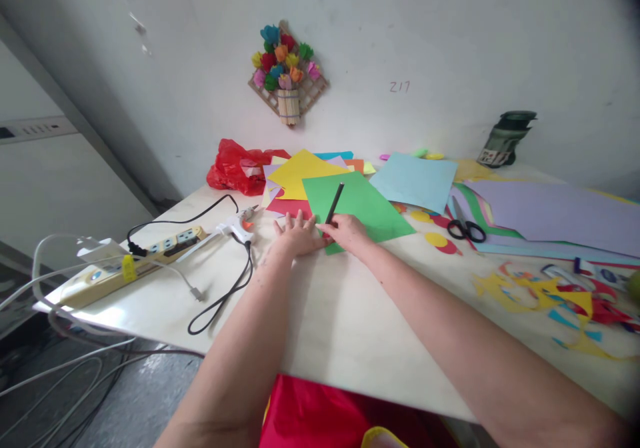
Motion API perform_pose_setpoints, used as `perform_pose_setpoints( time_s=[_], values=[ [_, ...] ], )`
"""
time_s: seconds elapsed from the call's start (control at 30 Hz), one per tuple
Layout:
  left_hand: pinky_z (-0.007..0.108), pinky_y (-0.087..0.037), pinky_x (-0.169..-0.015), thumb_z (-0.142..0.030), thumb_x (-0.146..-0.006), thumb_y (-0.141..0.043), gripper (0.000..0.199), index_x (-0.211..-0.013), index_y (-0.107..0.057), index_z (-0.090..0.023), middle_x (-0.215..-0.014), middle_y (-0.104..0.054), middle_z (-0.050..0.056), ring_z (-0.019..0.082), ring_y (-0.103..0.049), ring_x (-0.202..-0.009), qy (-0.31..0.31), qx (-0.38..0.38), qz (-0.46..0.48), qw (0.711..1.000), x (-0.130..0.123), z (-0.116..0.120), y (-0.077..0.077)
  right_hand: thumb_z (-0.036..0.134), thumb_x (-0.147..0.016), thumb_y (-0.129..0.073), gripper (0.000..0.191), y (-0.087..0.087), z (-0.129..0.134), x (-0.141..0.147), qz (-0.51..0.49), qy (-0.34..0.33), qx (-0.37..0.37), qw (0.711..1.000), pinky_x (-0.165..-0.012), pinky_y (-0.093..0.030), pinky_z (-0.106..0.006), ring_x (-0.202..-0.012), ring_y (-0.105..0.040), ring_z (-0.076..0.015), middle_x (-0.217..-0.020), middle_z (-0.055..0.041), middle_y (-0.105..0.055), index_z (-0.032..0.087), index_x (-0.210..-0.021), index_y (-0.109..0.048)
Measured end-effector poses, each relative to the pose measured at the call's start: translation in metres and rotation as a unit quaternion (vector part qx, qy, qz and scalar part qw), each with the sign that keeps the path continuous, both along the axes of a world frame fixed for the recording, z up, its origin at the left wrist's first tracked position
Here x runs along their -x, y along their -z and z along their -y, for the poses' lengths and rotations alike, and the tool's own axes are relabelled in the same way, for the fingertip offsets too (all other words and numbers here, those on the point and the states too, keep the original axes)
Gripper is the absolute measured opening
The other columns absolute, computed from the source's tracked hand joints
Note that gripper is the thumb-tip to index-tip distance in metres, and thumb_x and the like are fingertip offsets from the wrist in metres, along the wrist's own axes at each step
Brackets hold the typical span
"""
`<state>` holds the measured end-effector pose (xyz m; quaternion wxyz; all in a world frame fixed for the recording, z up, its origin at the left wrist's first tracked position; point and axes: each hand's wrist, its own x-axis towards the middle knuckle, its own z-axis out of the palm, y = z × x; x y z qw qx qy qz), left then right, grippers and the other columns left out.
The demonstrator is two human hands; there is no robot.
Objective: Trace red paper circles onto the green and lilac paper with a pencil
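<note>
A green sheet of paper (360, 198) lies turned at an angle on the table, partly over other coloured sheets. My left hand (296, 236) rests flat with fingers spread at its lower left corner. Just to the right, my right hand (347, 232) grips a black pen (335, 201), held nearly upright and leaning slightly right. The pen's tip is hidden by my fingers. Something small and red (327, 237) shows between the two hands, mostly covered. Behind them are a yellow sheet (305, 171) and a red sheet (290, 207).
A glue gun (239, 227) and power strip (150, 255) with cables lie left. Scissors (466, 228), yellow and red paper circles (437, 239), a purple sheet (555, 211) and paper scraps (540, 291) lie right. A bottle (507, 140) and red plastic bag (237, 168) stand behind.
</note>
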<state>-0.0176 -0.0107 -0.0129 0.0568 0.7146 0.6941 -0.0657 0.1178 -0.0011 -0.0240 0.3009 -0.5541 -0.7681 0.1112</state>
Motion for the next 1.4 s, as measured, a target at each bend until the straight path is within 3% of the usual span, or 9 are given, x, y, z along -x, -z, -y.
perform_pose_setpoints(
  time_s=[0.43,0.73,1.4],
  values=[
    [0.062,0.000,-0.092,-0.073,-0.065,-0.025,0.083,-0.135,-0.006,-0.032,-0.142,0.006,0.001,0.035,0.008,-0.125,-0.001,0.006,0.005,1.000,-0.0008,0.0017,-0.0026,0.049,-0.071,-0.049,0.032,0.0004,-0.0013,0.0000,-0.018,0.007,-0.003,1.000,-0.050,-0.034,-0.021,-0.062,-0.056,-0.0138,-0.070,-0.0027,-0.066,0.023,-0.079,-0.065],
    [0.062,0.000,-0.092,-0.073,-0.066,-0.023,0.082,-0.135,-0.007,-0.031,-0.142,0.006,0.002,0.035,0.008,-0.125,-0.002,0.006,0.001,1.000,-0.0014,0.0025,-0.0035,0.054,-0.071,-0.046,0.036,0.0008,-0.0010,-0.0007,-0.044,0.004,0.003,0.999,-0.048,-0.032,-0.020,-0.061,-0.055,-0.0124,-0.066,-0.0016,-0.064,0.022,-0.073,-0.064],
    [0.065,-0.001,-0.090,-0.068,-0.068,-0.027,0.079,-0.135,-0.008,-0.030,-0.142,0.004,0.003,0.036,0.006,-0.125,0.001,0.002,-0.004,1.000,-0.0011,0.0008,-0.0011,0.054,-0.071,-0.046,0.037,-0.0022,0.0005,0.0007,0.003,0.002,0.012,1.000,-0.050,-0.033,-0.021,-0.063,-0.056,-0.0128,-0.070,-0.0022,-0.065,0.022,-0.073,-0.065]
  ],
)
